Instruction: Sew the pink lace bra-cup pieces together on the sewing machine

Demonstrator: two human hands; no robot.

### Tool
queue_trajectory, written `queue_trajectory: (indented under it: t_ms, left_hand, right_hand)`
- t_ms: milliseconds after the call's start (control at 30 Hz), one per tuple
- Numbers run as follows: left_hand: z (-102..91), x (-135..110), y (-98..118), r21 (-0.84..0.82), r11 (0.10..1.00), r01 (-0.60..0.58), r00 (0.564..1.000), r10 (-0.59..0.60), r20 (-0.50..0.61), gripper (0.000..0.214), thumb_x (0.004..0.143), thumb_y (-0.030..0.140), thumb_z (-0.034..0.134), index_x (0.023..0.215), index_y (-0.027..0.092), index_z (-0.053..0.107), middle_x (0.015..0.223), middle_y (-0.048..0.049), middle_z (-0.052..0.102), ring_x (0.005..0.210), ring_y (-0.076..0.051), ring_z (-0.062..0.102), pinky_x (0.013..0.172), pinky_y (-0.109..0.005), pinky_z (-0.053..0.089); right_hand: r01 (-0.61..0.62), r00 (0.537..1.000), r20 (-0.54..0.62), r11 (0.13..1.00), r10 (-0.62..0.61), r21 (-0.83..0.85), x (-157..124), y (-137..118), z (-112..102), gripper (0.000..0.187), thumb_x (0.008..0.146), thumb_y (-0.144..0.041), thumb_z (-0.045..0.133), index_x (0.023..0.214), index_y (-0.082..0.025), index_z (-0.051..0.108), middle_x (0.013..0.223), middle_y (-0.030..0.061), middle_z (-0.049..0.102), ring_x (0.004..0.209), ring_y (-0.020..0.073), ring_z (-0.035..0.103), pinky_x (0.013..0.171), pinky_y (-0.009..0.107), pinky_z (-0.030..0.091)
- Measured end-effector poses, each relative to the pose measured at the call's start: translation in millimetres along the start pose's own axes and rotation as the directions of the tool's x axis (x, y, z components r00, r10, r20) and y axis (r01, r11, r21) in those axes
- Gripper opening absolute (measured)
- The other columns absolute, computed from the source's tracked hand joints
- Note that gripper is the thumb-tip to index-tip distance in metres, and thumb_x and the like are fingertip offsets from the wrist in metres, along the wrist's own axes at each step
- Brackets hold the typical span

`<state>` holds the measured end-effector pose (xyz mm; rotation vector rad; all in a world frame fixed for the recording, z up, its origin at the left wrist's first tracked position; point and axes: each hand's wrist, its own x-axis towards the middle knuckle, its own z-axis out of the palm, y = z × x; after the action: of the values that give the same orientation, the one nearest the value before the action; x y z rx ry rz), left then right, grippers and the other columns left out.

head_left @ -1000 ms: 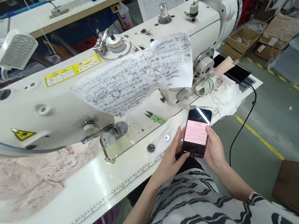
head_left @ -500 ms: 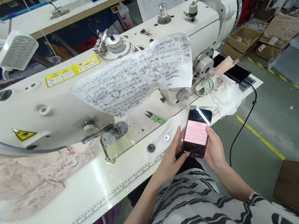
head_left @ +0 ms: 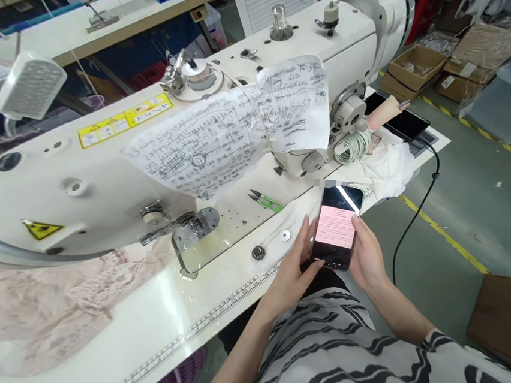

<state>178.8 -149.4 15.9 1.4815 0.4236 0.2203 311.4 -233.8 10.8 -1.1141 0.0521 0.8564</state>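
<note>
Both hands hold a smartphone whose screen shows a pink page with lines of text too small to read. My left hand grips its left edge and lower corner, the thumb near the bottom of the screen. Along the right edge, my right hand is closed, with its thumb on the side of the screen. Left of the phone, on the sewing machine table, lie a black bobbin-like part and a small white disc. Green-handled thread snips rest on the machine bed.
A white sewing machine spans the table, with handwritten paper sheets on its arm. Pale pink lace fabric lies at the left. Coiled cord and a thread cone sit at the right end. A black cable hangs there.
</note>
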Motion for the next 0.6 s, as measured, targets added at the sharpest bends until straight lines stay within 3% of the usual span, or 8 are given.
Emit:
queue_trajectory:
  t_ms: [600]
  left_hand:
    - [1.1, -0.8, -0.4, -0.007, 1.000, 0.004, 1.000, -0.004, -0.017, 0.074, 0.098, 0.029, 0.049, 0.151, 0.044, 0.000, 0.161, 0.0036, 0.015, 0.146, -0.022, 0.024, 0.120, -0.041, 0.026]
  right_hand:
    - [0.006, 1.000, -0.006, 1.000, -0.007, -0.020, -1.5, -1.5, 1.9, 0.034, 0.082, -0.052, 0.065, 0.101, -0.023, 0.068, 0.110, 0.0023, 0.070, 0.106, 0.0226, 0.063, 0.091, 0.034, 0.050]
